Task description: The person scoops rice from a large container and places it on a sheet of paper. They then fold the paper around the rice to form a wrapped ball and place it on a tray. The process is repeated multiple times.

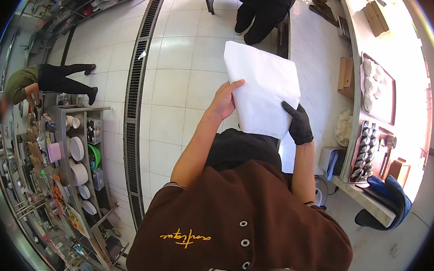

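A flat stack of white paper, or one folded sheet, is held out in front of my waist between both hands. My bare left hand grips its left edge, the thumb on top. On the opposite edge, my right hand in a black glove pinches the paper near its lower right corner, also with the thumb above. The fingers beneath the paper are hidden. Beyond the paper's right side runs a white stone counter.
On the raised right ledge sit a tray of white wrapped pieces, a tray of metal moulds and blue oven mitts. One person stands ahead; another bends by the left shelving. A drain grate crosses the floor.
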`<move>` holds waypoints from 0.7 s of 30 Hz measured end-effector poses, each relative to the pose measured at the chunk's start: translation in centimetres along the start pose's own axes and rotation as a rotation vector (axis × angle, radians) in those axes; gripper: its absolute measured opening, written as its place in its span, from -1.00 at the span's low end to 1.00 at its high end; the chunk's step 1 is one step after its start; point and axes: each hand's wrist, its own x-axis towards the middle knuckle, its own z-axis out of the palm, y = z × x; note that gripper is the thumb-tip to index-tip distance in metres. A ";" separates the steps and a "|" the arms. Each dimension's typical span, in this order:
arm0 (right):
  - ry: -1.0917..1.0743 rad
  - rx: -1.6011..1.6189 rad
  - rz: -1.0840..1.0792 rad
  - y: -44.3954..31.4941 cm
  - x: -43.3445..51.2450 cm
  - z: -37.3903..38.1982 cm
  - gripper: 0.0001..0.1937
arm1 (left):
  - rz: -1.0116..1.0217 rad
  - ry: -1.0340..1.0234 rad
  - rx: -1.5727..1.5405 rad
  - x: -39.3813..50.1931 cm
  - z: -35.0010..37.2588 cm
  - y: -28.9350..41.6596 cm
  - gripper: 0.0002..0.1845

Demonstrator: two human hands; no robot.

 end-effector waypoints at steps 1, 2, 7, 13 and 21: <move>0.082 -0.064 -0.005 0.0 0.6 -1.7 -0.38 | 0.030 0.016 0.051 1.0 0.4 -0.3 -0.48; 0.103 -0.120 -0.035 0.0 1.3 -3.4 -0.36 | 0.104 0.018 0.090 2.2 0.6 -0.4 -0.49; 0.385 -0.823 -0.070 0.7 9.0 -5.7 -0.32 | 0.447 0.177 1.259 8.1 2.5 -1.9 -0.66; -0.340 0.088 0.205 -1.8 11.7 -4.2 -0.47 | 0.911 0.177 2.004 7.1 4.4 -6.9 -0.88; -0.361 -0.530 -0.091 1.0 13.9 5.9 -0.47 | 0.781 0.382 1.288 -2.3 -0.1 -6.4 -0.57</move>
